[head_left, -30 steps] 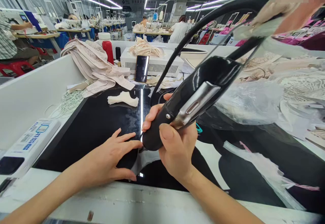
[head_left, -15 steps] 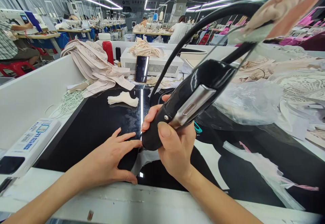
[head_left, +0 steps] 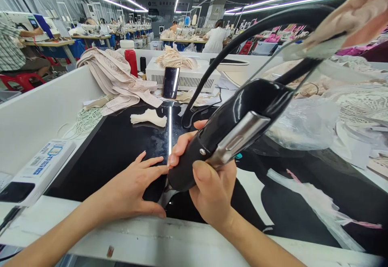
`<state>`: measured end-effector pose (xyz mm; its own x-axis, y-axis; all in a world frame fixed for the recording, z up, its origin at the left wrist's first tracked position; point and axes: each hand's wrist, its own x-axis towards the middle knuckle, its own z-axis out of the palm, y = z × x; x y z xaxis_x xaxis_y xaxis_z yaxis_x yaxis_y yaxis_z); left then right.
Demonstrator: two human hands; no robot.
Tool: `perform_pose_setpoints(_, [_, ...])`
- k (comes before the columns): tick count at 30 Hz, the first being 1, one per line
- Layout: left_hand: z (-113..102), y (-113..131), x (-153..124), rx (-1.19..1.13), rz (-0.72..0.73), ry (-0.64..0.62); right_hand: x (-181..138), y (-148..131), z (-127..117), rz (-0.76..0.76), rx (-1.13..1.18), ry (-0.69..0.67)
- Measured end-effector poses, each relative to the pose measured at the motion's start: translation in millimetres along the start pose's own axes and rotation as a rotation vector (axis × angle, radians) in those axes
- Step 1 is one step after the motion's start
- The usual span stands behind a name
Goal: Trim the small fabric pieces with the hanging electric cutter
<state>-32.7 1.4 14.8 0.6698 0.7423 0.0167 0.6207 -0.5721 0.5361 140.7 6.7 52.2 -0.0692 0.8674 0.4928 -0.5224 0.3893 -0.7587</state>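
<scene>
My right hand [head_left: 214, 186] is wrapped around a thick black corded hand tool [head_left: 233, 125] with a silver lever on its side. The tool leans up to the right, and its lower end points down at the black work surface [head_left: 100, 170]. My left hand [head_left: 133, 190] lies flat with fingers spread, its fingertips close beside the tool's lower end. Under that end runs a greyish, see-through strip [head_left: 167, 197], partly covered by both hands. A white curved piece [head_left: 250, 186] lies to the right of my right hand.
Pale fabric [head_left: 117, 77], a cream scrap [head_left: 149, 117], a phone [head_left: 170, 83] and a vented white box [head_left: 194, 83] stand or lie behind. At left are green cord [head_left: 87, 121] and a white device [head_left: 39, 170]. Plastic bags [head_left: 303, 121] and sheer strips [head_left: 315, 202] are at right.
The tool's upper end has shifted right and slightly down in view, and its lower end sits a little lower. My left hand has stayed nearly in place; the view has shifted slightly.
</scene>
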Motion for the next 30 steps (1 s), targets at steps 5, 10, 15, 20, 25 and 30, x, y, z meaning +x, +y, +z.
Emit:
perform_pose_setpoints(5, [1,0,0,0.016,-0.004,-0.010,-6,-4,8,0.046,0.040,-0.026])
perform_pose_setpoints(10, [3,-3,1,-0.011,0.002,0.015,-9,-2,9,0.025,0.023,-0.043])
perform_pose_setpoints(15, [1,-2,-3,-0.029,0.025,0.015,-1,-10,2,0.004,0.011,-0.050])
perform_pose_setpoints(20, [-14,-4,-5,0.108,0.082,-0.044,15,-27,-14,-0.042,-0.120,0.002])
perform_pose_setpoints(25, [-28,-19,2,0.305,0.130,0.035,28,-38,-27,-0.008,-0.219,-0.027])
perform_pose_setpoints(30, [-19,-13,11,0.470,0.065,0.319,30,-36,-26,-0.056,-0.224,-0.013])
